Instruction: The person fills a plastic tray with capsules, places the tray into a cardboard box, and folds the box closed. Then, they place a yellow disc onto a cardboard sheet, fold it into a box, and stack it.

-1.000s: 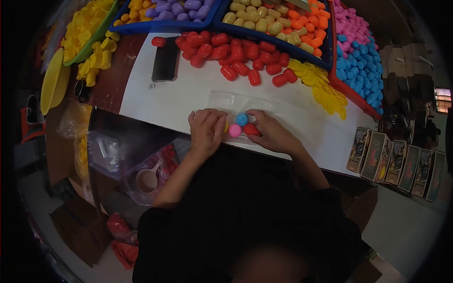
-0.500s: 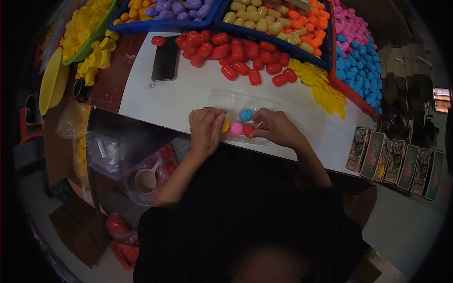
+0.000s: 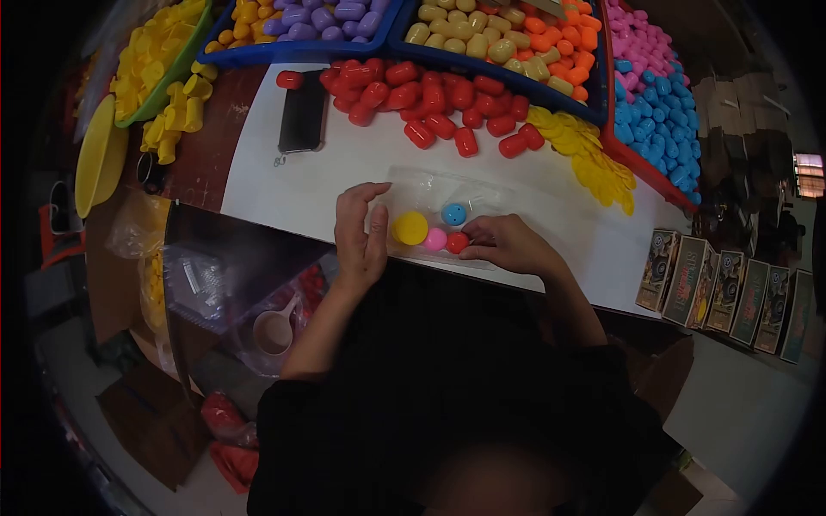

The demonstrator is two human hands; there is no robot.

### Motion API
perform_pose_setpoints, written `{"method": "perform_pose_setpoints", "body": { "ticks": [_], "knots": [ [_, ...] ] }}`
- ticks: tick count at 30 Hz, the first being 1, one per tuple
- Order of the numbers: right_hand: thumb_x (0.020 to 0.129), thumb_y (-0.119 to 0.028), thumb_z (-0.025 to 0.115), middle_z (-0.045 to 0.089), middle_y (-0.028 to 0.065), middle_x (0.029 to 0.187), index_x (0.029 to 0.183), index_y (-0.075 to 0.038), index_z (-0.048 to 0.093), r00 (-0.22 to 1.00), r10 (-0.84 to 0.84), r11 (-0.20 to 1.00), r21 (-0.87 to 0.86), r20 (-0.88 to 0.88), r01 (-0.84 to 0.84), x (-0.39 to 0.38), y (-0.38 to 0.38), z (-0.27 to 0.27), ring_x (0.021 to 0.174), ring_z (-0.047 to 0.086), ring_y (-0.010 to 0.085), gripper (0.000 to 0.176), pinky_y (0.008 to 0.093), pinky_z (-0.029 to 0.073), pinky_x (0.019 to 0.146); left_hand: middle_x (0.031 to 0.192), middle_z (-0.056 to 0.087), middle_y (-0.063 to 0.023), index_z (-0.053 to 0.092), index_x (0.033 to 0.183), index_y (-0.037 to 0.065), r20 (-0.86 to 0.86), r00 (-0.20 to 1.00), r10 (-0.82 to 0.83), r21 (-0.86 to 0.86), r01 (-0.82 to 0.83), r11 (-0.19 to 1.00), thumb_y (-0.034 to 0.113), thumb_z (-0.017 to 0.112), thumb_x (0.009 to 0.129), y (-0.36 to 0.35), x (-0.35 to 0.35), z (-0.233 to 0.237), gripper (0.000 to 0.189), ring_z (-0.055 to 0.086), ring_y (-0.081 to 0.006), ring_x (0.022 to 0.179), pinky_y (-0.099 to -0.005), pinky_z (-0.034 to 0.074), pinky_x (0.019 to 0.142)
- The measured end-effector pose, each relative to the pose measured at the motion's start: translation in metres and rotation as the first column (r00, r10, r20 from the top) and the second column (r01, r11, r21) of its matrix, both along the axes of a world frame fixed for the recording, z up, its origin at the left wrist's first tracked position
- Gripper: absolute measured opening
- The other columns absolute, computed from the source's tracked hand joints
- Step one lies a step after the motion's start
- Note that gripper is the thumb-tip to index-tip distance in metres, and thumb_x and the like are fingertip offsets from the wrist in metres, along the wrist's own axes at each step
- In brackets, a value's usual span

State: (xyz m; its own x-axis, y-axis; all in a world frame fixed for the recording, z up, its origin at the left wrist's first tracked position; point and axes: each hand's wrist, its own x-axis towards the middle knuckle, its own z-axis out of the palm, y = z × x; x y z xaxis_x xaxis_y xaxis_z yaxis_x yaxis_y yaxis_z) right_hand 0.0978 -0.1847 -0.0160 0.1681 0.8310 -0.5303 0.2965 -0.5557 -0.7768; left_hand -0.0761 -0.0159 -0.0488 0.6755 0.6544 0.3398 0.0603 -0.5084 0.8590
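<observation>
A clear plastic bag or tray lies on the white table sheet in front of me. On it sit a yellow disc, a pink ball-like piece, a blue piece with small dark dots and a red capsule. My left hand is just left of the yellow disc, empty, with thumb and fingers apart. At the right, my right hand pinches the red capsule between thumb and fingertips.
Beyond my hands lie a heap of red capsules, a pile of yellow discs and a black phone. Blue bins and a red bin hold coloured capsules. Several small boxes line the right edge.
My left hand has moved left off the yellow disc and its fingers have spread, uncovering the disc. My right hand stays at the red capsule.
</observation>
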Motion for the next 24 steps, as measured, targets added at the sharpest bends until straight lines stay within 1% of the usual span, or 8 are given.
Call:
{"method": "perform_pose_setpoints", "body": {
  "ticks": [7,10,14,16,18,20,21,24],
  "knots": [
    [0.078,-0.025,0.072,0.066,0.0171,0.094,0.107,0.004,0.059,0.99,-0.037,0.999,-0.016,0.136,0.039,0.022,-0.016,0.04,0.085,0.065,0.0242,0.044,0.0315,0.051,0.076,0.107,0.054,-0.0168,0.055,0.108,0.0,0.079,0.973,0.218,0.354,-0.232,0.906,0.011,0.06,0.083,0.144,0.047,0.05,0.028,0.051,-0.0299,0.102,-0.0361,0.039,0.089],
    [0.077,-0.024,0.072,0.065,0.0159,0.098,0.11,0.002,0.057,0.989,-0.125,0.971,0.213,0.084,0.105,0.035,-0.029,0.049,0.086,0.064,0.0239,0.044,0.0317,0.051,0.075,0.114,0.051,-0.0188,0.049,0.116,0.001,0.007,0.934,0.358,0.549,-0.303,0.779,0.017,0.065,0.08,0.238,0.093,0.036,0.042,0.047,-0.0323,0.11,-0.0385,0.039,0.091],
    [0.076,-0.018,0.072,0.064,0.0115,0.105,0.112,-0.002,0.057,0.952,-0.179,0.968,0.218,0.248,0.126,0.042,-0.034,0.058,0.092,0.063,0.0225,0.042,0.0321,0.051,0.077,0.117,0.049,-0.0225,0.041,0.126,0.002,-0.166,0.868,0.468,0.489,-0.339,0.803,0.022,0.067,0.078,0.315,0.118,0.033,0.058,0.044,-0.037,0.115,-0.0427,0.037,0.097],
    [0.076,-0.012,0.072,0.063,0.0101,0.106,0.112,-0.002,0.057,0.934,-0.21,0.97,0.179,0.288,0.163,0.046,-0.036,0.057,0.096,0.062,0.022,0.041,0.0326,0.051,0.08,0.113,0.051,-0.0205,0.04,0.126,0.003,-0.19,0.975,0.113,-0.236,-0.157,0.959,0.022,0.068,0.078,0.335,0.118,0.042,0.059,0.053,-0.0334,0.104,-0.0433,0.044,0.089],
    [0.075,-0.012,0.072,0.064,0.0092,0.106,0.112,-0.003,0.057,0.93,-0.231,0.965,0.189,0.286,0.182,0.051,-0.04,0.049,0.094,0.062,0.0218,0.041,0.0323,0.051,0.08,0.109,0.054,-0.0158,0.047,0.121,0.002,-0.217,0.975,-0.052,-0.19,0.01,0.982,0.019,0.066,0.079,0.359,0.116,0.021,0.049,0.06,-0.0247,0.089,-0.0368,0.05,0.079],
    [0.074,-0.011,0.072,0.064,0.0091,0.106,0.111,-0.003,0.058,0.926,-0.238,0.961,0.209,0.295,0.181,0.054,-0.033,0.049,0.093,0.062,0.0216,0.04,0.032,0.051,0.079,0.098,0.059,-0.011,0.056,0.108,0.001,-0.412,0.911,0.035,0.547,0.217,0.808,0.019,0.063,0.081,0.376,0.121,0.007,0.034,0.061,-0.0165,0.079,-0.0295,0.05,0.07],
    [0.074,-0.011,0.073,0.064,0.0091,0.106,0.11,-0.003,0.058,0.916,-0.246,0.956,0.232,0.317,0.177,0.056,-0.03,0.051,0.091,0.062,0.0214,0.04,0.0317,0.051,0.078,0.098,0.059,-0.011,0.056,0.108,0.001,-0.414,0.91,0.037,0.548,0.216,0.808,0.019,0.063,0.081,0.368,0.121,0.019,0.034,0.061,-0.0165,0.079,-0.0295,0.05,0.07],
    [0.075,-0.016,0.073,0.065,0.0103,0.1,0.11,-0.003,0.059,0.895,-0.26,0.943,0.294,0.363,0.155,0.064,-0.025,0.059,0.089,0.062,0.0223,0.04,0.0318,0.05,0.074,0.079,0.06,-0.0065,0.06,0.093,-0.001,-0.17,0.978,0.124,-0.006,-0.127,0.992,0.021,0.058,0.081,0.364,0.121,0.043,0.026,0.057,-0.0155,0.071,-0.0271,0.046,0.064]
  ]
}}
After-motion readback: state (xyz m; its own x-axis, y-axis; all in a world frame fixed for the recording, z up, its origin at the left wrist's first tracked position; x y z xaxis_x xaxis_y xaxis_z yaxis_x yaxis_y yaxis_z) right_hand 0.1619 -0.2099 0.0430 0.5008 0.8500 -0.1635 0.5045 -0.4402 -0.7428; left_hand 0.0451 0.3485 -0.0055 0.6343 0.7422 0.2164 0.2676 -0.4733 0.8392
